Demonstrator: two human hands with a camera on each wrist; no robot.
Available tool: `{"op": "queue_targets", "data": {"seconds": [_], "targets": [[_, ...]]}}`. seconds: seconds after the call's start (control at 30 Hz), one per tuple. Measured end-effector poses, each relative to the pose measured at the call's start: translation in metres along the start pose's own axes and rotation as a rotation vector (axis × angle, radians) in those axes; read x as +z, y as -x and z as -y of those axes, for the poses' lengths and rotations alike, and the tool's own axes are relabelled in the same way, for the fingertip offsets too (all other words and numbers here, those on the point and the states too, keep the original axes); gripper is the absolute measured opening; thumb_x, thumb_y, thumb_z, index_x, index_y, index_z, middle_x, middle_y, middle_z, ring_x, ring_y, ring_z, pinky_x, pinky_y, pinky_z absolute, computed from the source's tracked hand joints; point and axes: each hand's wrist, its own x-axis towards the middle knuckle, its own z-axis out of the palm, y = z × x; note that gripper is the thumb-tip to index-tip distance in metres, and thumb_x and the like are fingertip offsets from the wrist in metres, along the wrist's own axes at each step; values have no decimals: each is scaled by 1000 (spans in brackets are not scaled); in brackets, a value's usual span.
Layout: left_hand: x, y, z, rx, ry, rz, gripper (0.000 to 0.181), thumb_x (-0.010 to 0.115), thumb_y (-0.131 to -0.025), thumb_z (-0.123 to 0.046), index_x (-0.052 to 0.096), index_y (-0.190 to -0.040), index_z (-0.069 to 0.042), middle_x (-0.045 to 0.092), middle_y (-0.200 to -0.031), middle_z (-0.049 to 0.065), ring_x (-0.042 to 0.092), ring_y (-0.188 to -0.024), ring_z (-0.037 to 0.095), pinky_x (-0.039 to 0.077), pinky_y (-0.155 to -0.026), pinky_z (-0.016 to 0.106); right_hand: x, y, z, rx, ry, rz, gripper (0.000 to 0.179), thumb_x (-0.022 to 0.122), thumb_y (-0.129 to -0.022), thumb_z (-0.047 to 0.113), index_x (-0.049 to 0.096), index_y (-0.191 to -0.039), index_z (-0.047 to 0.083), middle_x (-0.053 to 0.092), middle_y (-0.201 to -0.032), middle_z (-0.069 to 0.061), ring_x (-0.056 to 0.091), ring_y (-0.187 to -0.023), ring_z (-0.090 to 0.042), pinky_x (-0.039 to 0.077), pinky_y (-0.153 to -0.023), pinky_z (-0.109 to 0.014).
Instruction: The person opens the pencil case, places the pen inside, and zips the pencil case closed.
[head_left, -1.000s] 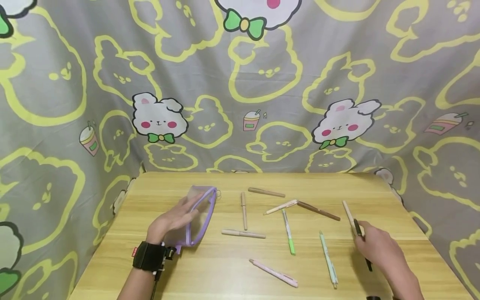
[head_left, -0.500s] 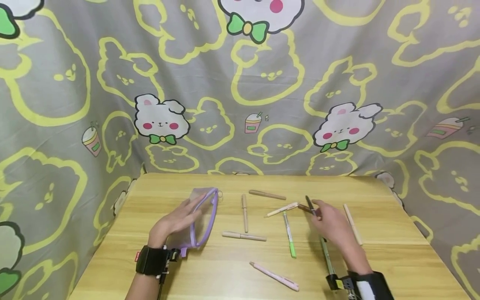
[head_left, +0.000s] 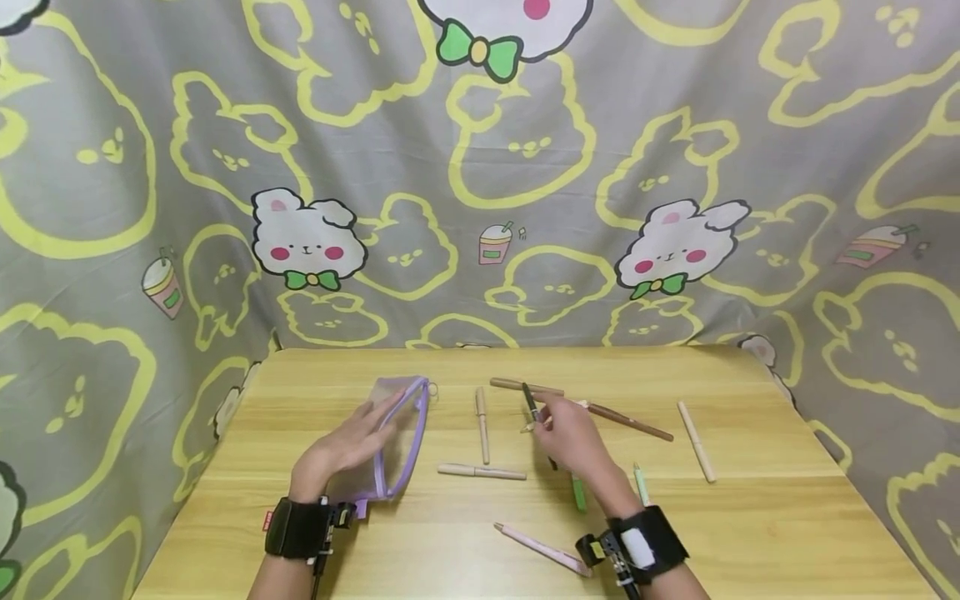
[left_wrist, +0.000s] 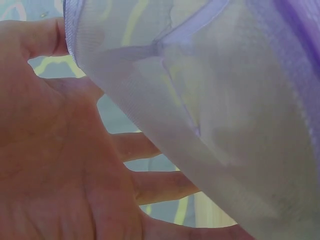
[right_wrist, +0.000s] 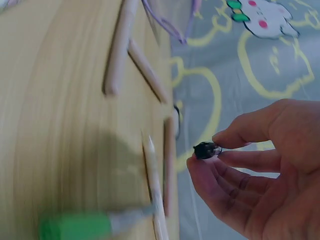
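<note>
A translucent mesh pencil pouch [head_left: 405, 454] with purple zipper edging lies on the left of the table, its mouth facing right. My left hand [head_left: 341, 450] rests on it with extended fingers; in the left wrist view, the mesh [left_wrist: 235, 115] hides the fingertips. Pinched between thumb and fingers of my right hand [head_left: 573, 437] is a black pen [head_left: 530, 402], seen end-on in the right wrist view. That hand hovers over a cream pen and partly covers a green highlighter [head_left: 579, 492].
Around the pouch lie several beige pens, including an upright one [head_left: 482, 425] and a crosswise one [head_left: 482, 472]. A brown pen [head_left: 630, 422], a cream pen [head_left: 697, 442], a mint pen [head_left: 641, 483] and a pink pen [head_left: 542, 548] lie farther right. A patterned curtain [head_left: 420, 250] encloses the table.
My right hand has carried the black pen leftward from the table's right side to above the middle pens. The left hand stays at the pouch.
</note>
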Motion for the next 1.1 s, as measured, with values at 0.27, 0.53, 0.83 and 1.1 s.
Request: {"op": "queue_targets", "data": {"seconds": [0.27, 0.53, 0.83, 1.1], "targets": [[2, -1, -3, 13, 6, 7, 62, 28, -110, -44, 11, -165, -22, 6, -168, 27, 5, -153, 52, 10, -104, 89, 32, -9, 23, -37, 18, 44, 45, 67, -88, 4, 64, -133, 2, 72, -97, -6, 64, -69, -10, 48, -46, -22], [0, 2, 1, 21, -12, -8, 60, 26, -110, -39, 9, -165, -20, 7, -168, 25, 4, -153, 52, 11, -104, 89, 51, -14, 46, -116, -25, 34, 38, 66, -88, 3, 69, -127, 3, 74, -97, -7, 57, -59, -6, 39, -40, -19], [-1, 4, 1, 7, 4, -16, 59, 25, -110, -35, 9, -165, -21, 6, -168, 28, 5, -153, 53, 12, -105, 88, 74, -22, 72, -106, -170, 130, 37, 65, -89, 3, 67, -126, -2, 73, -98, -10, 48, -50, -7, 39, -43, -18], [-1, -1, 4, 42, 61, -32, 58, 23, -110, -28, 5, -165, -21, 7, -168, 26, 8, -152, 53, 12, -112, 83, 82, -30, 92, -42, -350, 190, 42, 65, -90, 1, 62, -132, -6, 71, -91, -9, 65, -55, -11, 50, -47, -21]]}}
